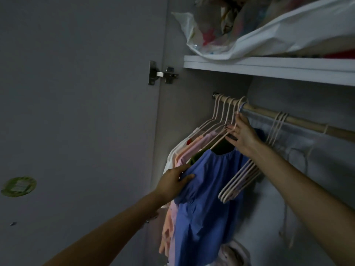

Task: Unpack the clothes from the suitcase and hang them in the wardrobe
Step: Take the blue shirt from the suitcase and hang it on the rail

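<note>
Under the white shelf point(269, 69), on the wooden rail point(299, 119), my blue dress point(207, 198) now hangs on its hanger, the nearest of a row at the left end. My right hand point(244, 135) is up at the neck of that hanger, fingers curled around the wire just below the hook, which looks seated over the rail. My left hand point(172, 181) pinches the dress's left shoulder and sleeve between thumb and fingers, holding the cloth out.

As I judge it, this garment is nearly done: it needs only straightening and letting go. Further left hang the pink tops point(194, 146) and a white one point(172, 154), so a good part of the unpacking seems finished. A bunch of empty hangers point(240, 179) dangles just right of the dress, tilted, which suggests room for more clothes.

How much is left I cannot say, since the suitcase is nowhere in view. The wardrobe is dim, and the grey cloth point(307, 150) at the far right is hard to make out. Something pale sits low beneath the dress, cut off by the edge. On the shelf a plastic bag point(211, 35) holds colourful things I cannot identify. At the left stands the open door point(76, 112) with its hinge point(163, 73).
</note>
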